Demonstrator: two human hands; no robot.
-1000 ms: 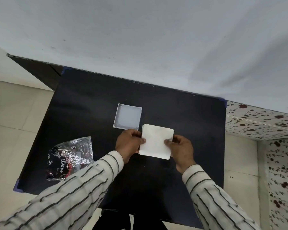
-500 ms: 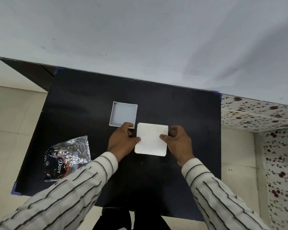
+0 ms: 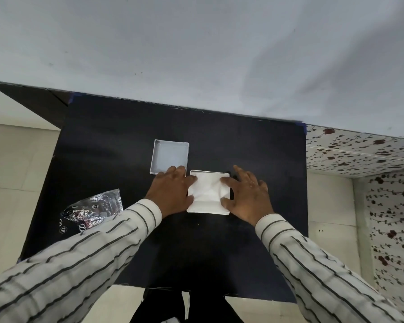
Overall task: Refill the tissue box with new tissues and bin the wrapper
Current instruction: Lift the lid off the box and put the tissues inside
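Observation:
A white stack of tissues sits in a white square tissue box at the middle of the black table. My left hand lies flat at the stack's left side with its thumb pressing the tissues. My right hand is spread at the right side, thumb and forefinger on the tissues. The stack is dented in the middle. A shallow white box lid lies open side up just behind my left hand. The crumpled silver wrapper rests at the table's left, partly behind my left sleeve.
A plain white wall rises straight behind the table. Pale floor tiles show to the left. A floral-patterned surface stands to the right of the table. No bin is in view.
The tissue stack, held by its sides above the table before, now sits down in the box. Both hands have flattened and spread over it. The view shifted slightly.

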